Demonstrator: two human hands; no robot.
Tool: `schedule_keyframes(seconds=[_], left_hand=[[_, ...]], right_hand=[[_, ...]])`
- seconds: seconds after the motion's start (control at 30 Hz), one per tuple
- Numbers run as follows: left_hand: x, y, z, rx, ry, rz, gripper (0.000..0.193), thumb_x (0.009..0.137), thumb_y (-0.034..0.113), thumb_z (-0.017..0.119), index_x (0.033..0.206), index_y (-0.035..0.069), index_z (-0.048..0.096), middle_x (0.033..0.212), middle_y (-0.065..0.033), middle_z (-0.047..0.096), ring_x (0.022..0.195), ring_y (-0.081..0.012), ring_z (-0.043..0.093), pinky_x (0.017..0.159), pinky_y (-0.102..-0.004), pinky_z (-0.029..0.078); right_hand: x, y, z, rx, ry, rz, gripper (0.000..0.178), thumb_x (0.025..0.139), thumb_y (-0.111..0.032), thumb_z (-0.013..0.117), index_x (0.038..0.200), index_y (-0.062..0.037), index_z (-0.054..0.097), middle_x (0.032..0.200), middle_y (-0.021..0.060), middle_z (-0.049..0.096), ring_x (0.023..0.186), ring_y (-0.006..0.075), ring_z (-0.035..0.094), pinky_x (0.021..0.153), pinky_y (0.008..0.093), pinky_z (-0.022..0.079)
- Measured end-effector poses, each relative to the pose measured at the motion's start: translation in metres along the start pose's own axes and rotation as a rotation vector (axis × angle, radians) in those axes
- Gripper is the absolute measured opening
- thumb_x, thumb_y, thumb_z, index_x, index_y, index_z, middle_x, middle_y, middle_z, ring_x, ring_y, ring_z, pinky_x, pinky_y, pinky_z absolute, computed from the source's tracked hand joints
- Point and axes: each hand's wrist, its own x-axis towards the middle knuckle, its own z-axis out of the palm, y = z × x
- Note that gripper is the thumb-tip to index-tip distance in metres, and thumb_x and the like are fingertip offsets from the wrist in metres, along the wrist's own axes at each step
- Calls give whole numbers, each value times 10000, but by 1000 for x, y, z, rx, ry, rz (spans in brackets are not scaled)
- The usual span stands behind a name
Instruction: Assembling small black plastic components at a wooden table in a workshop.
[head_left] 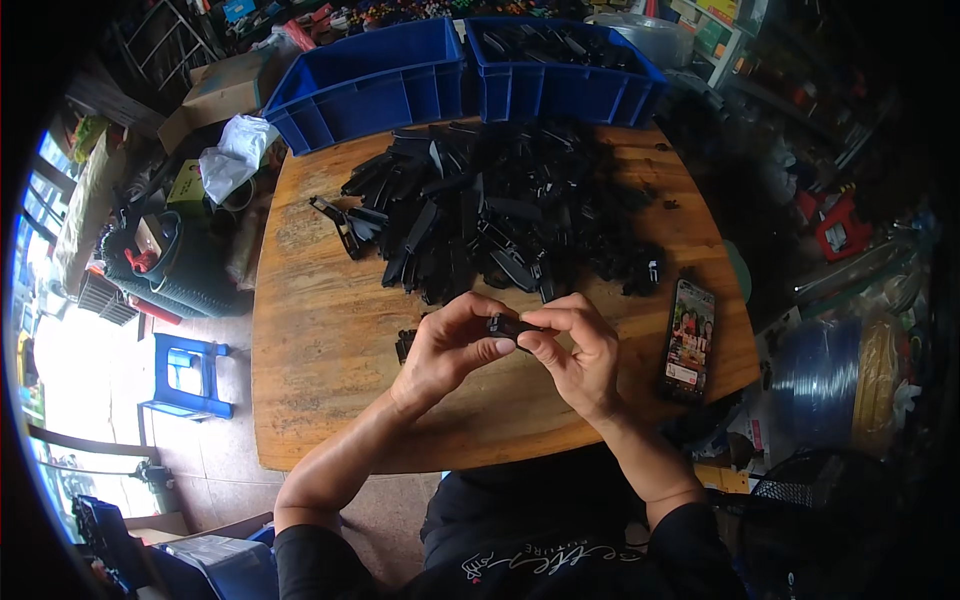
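Between my two hands, above the near half of the wooden table (330, 400), I hold a small black plastic part (508, 326). My left hand (452, 342) pinches its left end with thumb and forefinger. The thumb and forefinger of my right hand (575, 350) close on its right end. Fingers cover much of the part, so its exact kind cannot be made out. Just beyond my hands lies a large heap of black plastic parts (420, 225), long and narrow pieces among them. Some black pieces sit on the table by my left hand, partly hidden.
Two blue plastic crates stand at the table's far edge: the left crate (375, 95) and the right crate (560, 95), which holds black parts. A phone (688, 340) with a lit screen rests at the right edge. A blue stool (188, 377) stands on the floor at left.
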Motion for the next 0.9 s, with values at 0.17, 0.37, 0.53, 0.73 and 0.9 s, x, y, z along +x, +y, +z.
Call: schedule_keyframes(seconds=[0.17,0.37,0.53,0.73,0.9], left_hand=[[-2,-1,-4,32,56,49,239,813,39,653,1025,22,544,1001,-47,607,948,-120,568,853,-265,463],[-3,0,-4,-9,94,66,221,818,23,641,1018,14,548,987,-50,609,943,-121,568,860,-268,458],[-6,4,-5,-27,94,63,220,822,31,638,1022,5,549,968,-48,611,935,-113,565,851,-266,455],[-7,13,-5,15,202,55,260,839,90,636,1064,-3,546,933,-29,609,868,-98,561,823,-242,440],[-8,21,-21,47,286,164,225,855,93,606,1055,15,540,911,-2,571,845,-79,527,773,-214,421]], right_hand=[[-1,3,-1,-72,-21,-38,201,733,-40,723,900,-13,614,859,74,587,762,170,592,642,254,492],[-2,7,0,-112,-49,-97,162,755,-35,699,876,-10,594,847,84,595,758,185,590,650,271,480],[-4,12,-5,188,-268,327,101,914,-74,519,967,11,530,846,74,598,791,87,560,697,227,460],[19,7,8,33,-347,186,121,926,-96,492,848,-9,461,677,44,544,629,104,512,599,250,432],[52,-13,25,-29,-420,212,173,907,-97,523,792,-20,420,632,64,496,579,122,474,554,285,403]])
